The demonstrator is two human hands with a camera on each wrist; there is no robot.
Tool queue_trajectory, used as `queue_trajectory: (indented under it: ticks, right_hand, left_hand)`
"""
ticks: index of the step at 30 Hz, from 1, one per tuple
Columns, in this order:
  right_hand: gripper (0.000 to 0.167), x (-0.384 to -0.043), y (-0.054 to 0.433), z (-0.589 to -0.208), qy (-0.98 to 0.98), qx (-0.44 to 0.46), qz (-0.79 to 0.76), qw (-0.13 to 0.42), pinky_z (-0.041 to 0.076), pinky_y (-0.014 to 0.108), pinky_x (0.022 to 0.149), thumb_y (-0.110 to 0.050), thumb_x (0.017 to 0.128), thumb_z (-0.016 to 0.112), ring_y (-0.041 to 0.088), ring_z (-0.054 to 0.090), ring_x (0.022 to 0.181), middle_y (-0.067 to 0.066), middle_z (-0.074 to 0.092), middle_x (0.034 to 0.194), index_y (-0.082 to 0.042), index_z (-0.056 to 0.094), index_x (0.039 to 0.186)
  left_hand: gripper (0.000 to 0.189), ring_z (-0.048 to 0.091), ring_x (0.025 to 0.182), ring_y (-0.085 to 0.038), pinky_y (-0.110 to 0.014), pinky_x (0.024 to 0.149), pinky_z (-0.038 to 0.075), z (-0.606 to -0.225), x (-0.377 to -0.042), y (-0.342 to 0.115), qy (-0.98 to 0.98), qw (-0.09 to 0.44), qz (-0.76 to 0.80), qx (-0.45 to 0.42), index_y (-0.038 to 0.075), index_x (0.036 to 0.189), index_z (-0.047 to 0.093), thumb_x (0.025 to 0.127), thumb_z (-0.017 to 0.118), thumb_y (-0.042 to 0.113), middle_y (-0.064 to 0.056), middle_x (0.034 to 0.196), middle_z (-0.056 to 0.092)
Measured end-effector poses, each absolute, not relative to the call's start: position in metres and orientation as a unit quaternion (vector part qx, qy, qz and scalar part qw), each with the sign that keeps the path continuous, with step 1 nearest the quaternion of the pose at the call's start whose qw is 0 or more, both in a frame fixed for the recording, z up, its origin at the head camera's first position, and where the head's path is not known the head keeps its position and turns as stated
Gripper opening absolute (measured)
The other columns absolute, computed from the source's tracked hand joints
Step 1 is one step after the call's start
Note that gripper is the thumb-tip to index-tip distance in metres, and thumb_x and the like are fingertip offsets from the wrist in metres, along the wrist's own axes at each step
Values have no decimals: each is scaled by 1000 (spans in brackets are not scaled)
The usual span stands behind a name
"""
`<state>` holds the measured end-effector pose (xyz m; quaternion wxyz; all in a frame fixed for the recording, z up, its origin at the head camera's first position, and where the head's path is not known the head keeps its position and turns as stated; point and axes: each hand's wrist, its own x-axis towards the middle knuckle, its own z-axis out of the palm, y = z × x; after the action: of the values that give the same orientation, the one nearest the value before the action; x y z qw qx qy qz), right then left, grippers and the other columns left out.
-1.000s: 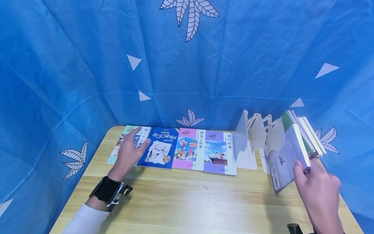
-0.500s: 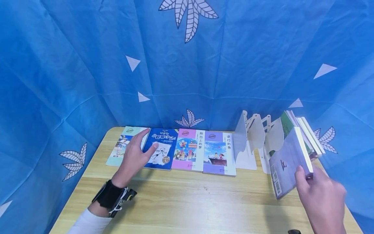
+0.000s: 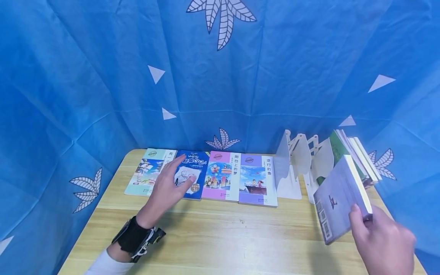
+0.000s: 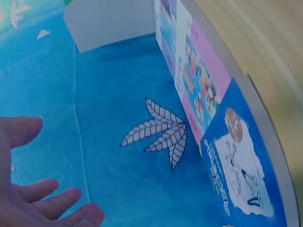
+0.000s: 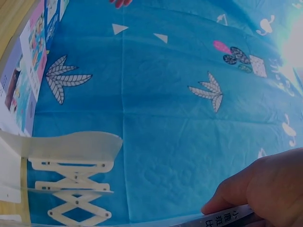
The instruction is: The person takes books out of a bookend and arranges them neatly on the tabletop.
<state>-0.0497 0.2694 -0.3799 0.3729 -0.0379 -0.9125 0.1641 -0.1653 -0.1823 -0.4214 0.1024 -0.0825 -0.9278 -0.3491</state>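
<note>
My right hand [image 3: 385, 238] pinches a greyish-purple book [image 3: 338, 202] by its near edge, thumb on the cover. The book is tilted, in front of a white folding bookend rack [image 3: 302, 160]. In the right wrist view the held book's dark spine [image 5: 229, 217] shows at the bottom. My left hand [image 3: 168, 191] hovers with fingers spread and nothing in them, above the blue comic book [image 3: 192, 172] and beside the green-edged book [image 3: 146, 172]. In the left wrist view the left fingers [image 4: 52, 198] are apart from the books.
A pink book [image 3: 220, 175] and a purple-edged book [image 3: 258, 179] lie flat in the row on the wooden table [image 3: 220, 236]. Several upright books [image 3: 359, 156] stand in the rack's right end. A blue patterned curtain [image 3: 220, 88] hangs behind and at the sides.
My right hand has drawn the greyish-purple book toward me and slightly right, away from the upright books. My left hand has drifted right, from the green-edged book to over the blue comic book.
</note>
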Motion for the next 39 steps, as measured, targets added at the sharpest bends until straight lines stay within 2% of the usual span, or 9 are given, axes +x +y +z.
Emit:
queue_trajectory:
  ticks: [2,5,7,13,22,26,39]
  right_hand:
    - [34,-47,268,-379,-916,-40,169,361,21,25,37,-19,88,63,4,37,38,27,65,57,10,66,71]
    - [31,-45,266,-377,-918,-38,176,354,25,23,36,-16,88,65,20,47,35,29,67,60,12,68,74]
    - [30,-43,265,-377,-916,-32,182,357,27,21,35,-16,87,66,23,52,36,29,67,60,12,69,76]
    - [30,-42,262,-377,-907,-10,194,373,31,19,34,-18,85,68,11,52,35,26,67,58,10,71,75]
    - [20,-41,249,-375,-911,-20,216,352,31,17,35,-11,83,72,-7,49,38,25,69,60,9,74,81]
    - [17,-40,245,-374,-911,-11,221,347,32,16,35,-10,83,73,-12,47,40,21,69,57,7,75,80]
    - [12,-37,232,-372,-927,13,228,296,38,10,40,-7,82,78,2,60,43,19,74,64,5,77,86]
  left_hand:
    - [74,35,154,-41,-67,123,32,-420,-162,-179,-927,96,-353,-85,7,159,39,97,73,31,-17,165,41]
    - [75,35,155,-40,-67,123,31,-419,-158,-173,-926,85,-355,-91,9,159,39,97,74,32,-15,166,40]
    - [76,35,155,-40,-67,123,32,-418,-155,-170,-925,84,-357,-100,9,159,39,96,75,32,-15,165,41]
    - [76,40,152,-39,-65,121,36,-417,-148,-161,-923,109,-344,-132,7,157,43,94,78,32,-15,163,45]
    - [77,39,153,-37,-65,121,37,-416,-135,-151,-926,96,-336,-146,12,157,43,93,78,37,-11,164,44]
    - [78,40,153,-35,-63,121,38,-415,-130,-149,-923,90,-338,-161,14,158,41,93,78,37,-8,165,44]
    - [80,45,151,-28,-54,122,40,-422,-114,-133,-906,89,-350,-219,17,158,43,90,81,37,-3,164,45]
